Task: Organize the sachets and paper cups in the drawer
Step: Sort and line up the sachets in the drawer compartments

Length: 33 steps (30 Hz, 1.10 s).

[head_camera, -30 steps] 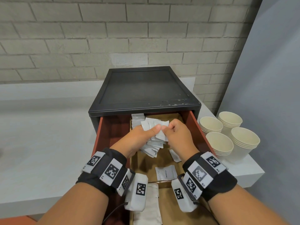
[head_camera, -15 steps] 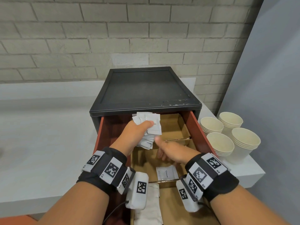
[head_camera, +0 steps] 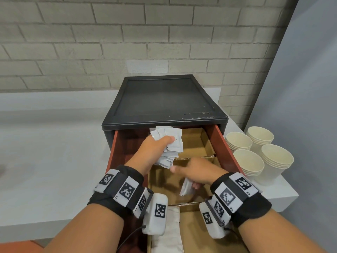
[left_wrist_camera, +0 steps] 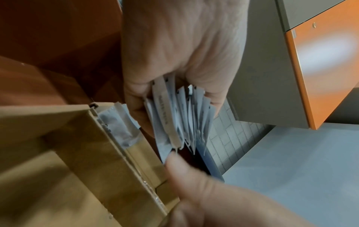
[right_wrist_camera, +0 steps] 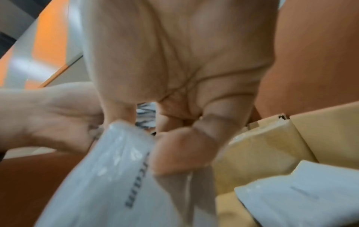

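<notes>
**A full fist on the left, one loose sachet on the right**

Left side first: the left hand [head_camera: 155,148] is over the open drawer [head_camera: 223,143], thumb and fingers [left_wrist_camera: 136,110] clamped around a thick bundle of sachets [head_camera: 170,143]. That bundle is fanned out, edges splayed. If the squeeze eases, the outer ones look ready to slide out and scatter back into the cardboard compartments.

Centre now: the right hand [head_camera: 195,173] is low in the middle compartment, fingers [right_wrist_camera: 180,153] curled, pinching a single sachet [head_camera: 186,187]. Another sachet [right_wrist_camera: 299,198] lies just beside it. The danger here is adding to an already stuffed fist; pushing one in could lever others out.

Far right, the paper cups [head_camera: 259,154] stand stacked on the tabletop [head_camera: 284,196], close to the drawer's side. A careless right elbow could topple them.
</notes>
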Available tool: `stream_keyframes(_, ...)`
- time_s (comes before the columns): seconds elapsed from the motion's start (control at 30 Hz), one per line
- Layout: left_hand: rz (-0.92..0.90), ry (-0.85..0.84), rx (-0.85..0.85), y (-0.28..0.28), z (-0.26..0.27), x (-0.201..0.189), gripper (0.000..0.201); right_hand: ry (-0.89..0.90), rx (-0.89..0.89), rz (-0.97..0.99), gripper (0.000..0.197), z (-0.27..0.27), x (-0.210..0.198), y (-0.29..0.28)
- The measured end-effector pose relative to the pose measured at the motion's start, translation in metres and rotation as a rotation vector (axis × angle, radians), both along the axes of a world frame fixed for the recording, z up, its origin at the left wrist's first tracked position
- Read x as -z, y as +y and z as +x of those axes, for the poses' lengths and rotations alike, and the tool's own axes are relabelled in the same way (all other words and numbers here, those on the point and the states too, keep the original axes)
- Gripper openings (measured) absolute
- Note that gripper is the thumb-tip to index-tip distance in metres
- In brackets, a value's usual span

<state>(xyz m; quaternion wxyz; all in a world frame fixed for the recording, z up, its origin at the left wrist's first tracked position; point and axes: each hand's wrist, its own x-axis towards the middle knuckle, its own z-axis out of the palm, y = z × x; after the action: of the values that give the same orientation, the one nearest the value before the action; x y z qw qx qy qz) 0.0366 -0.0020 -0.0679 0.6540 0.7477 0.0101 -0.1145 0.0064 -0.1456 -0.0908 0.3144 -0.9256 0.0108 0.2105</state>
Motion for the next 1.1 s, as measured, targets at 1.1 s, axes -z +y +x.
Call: stream_keyframes(1.1, 0.162, -0.023, 0.167, -0.001, -0.002, 0.003, 0.031, -0.549, 0.341, 0.607, 0.025, 0.007, -0.007, -0.001)
